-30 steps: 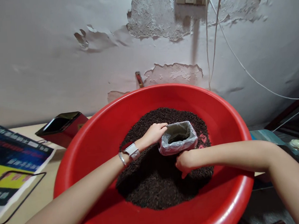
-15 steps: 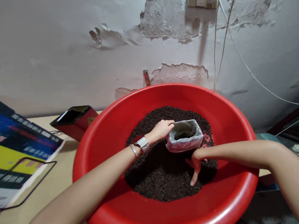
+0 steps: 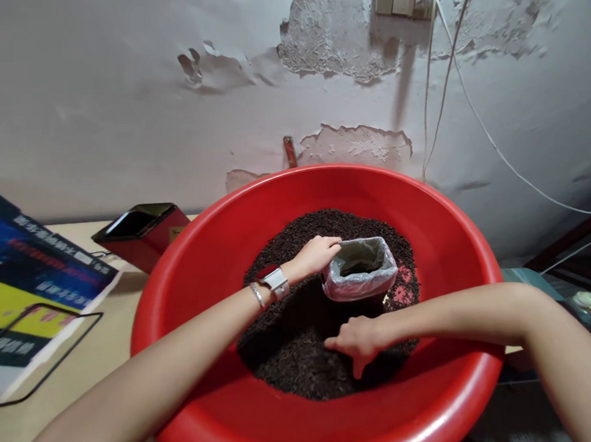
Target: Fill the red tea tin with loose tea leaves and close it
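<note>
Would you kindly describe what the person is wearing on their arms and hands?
Both forearms are bare, with no gloves. Behind the left hand, the wrist carries a watch with a white strap and red body, beside a thin silver bracelet. The right hand and its wrist wear nothing.

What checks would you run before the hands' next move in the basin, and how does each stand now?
1. Left hand on the bag: ok, fingers grip its left rim.
2. Bag upright with its mouth open: ok, it stands in the granules.
3. Right hand in reach of the granules: ok, it rests on the pile in front of the bag, apart from it.
4. Right hand holds granules: cannot tell, its palm faces down.
5. How full the bag is: cannot tell, the inside is dark.
6. Granules kept inside the basin: ok, none show on the table.
</note>
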The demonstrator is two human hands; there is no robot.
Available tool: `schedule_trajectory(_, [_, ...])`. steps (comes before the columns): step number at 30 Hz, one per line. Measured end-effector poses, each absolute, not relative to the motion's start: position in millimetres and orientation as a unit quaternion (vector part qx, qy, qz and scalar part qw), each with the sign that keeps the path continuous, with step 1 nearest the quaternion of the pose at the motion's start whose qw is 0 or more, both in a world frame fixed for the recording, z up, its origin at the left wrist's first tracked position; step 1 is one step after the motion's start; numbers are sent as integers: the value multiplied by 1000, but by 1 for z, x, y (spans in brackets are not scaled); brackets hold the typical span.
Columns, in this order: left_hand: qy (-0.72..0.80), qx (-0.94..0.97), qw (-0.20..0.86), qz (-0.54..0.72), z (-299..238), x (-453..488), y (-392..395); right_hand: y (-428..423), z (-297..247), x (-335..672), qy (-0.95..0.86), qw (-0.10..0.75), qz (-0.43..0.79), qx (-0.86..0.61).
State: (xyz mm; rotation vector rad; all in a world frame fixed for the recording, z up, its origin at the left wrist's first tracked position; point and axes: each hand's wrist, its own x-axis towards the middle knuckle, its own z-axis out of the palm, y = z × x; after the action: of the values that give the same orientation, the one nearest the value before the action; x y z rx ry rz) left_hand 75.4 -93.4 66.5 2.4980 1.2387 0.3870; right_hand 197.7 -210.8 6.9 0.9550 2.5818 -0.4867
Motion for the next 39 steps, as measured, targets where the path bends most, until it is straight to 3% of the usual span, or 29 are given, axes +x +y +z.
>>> schedule_trajectory(3, [432,875,168,138,67,75,-93,-224,34,183,937,205,-120,258])
schedule_trajectory(5, [432,873,172,145,67,75,-94,-229,54,180,953,182,-71,233])
schedule_trajectory(11, [425,869,194,166,71,75,-97,-219,116,196,961,-16,-21,275])
schedule_trajectory(15, [427,870,187,160,70,72,-96,-190,139,212,922,-84,31,376])
schedule_trajectory(23, [476,859,144,119,56,73,-82,-153,119,225,883,-46,44,465])
schedule_trajectory(39, [421,873,186,162,61,71,-87,-149,114,223,863,7,57,502])
